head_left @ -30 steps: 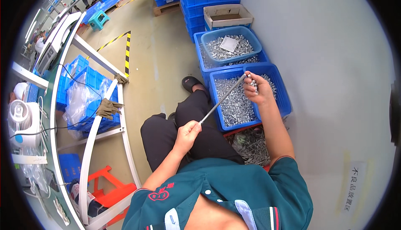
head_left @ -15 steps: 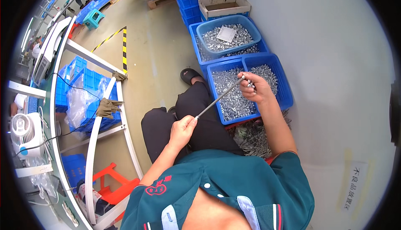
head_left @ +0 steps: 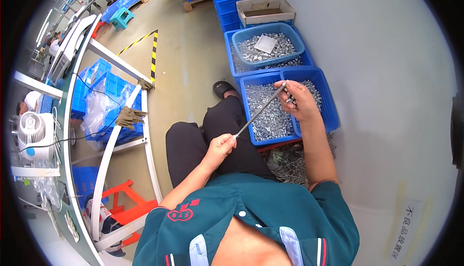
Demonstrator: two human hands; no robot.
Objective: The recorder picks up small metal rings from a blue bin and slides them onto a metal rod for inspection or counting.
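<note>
A long thin grey metal rod [head_left: 260,110] slants between my hands above my right knee. My left hand [head_left: 221,151] is closed around its lower, nearer end. At the upper, farther end, the thumb and fingers of my right hand [head_left: 303,102] pinch close about the rod's tip, where a small shiny metal piece shows. Several small metal nuts [head_left: 290,100] are held in the curled fingers of my right hand. Beneath that hand stands a blue divided bin [head_left: 331,116] with loose silvery hardware in both compartments.
Many thin metal rods [head_left: 290,165] lie below the bin's near edge. Behind it, a lighter blue tub [head_left: 300,47] holds more small metal parts, with an open carton [head_left: 266,12] beyond. A wall [head_left: 386,97] stands right; a white-framed workbench [head_left: 110,157] stands left.
The whole view has shifted slightly. My right hand has turned a little at the rod's upper end. Both hands keep hold as before.
</note>
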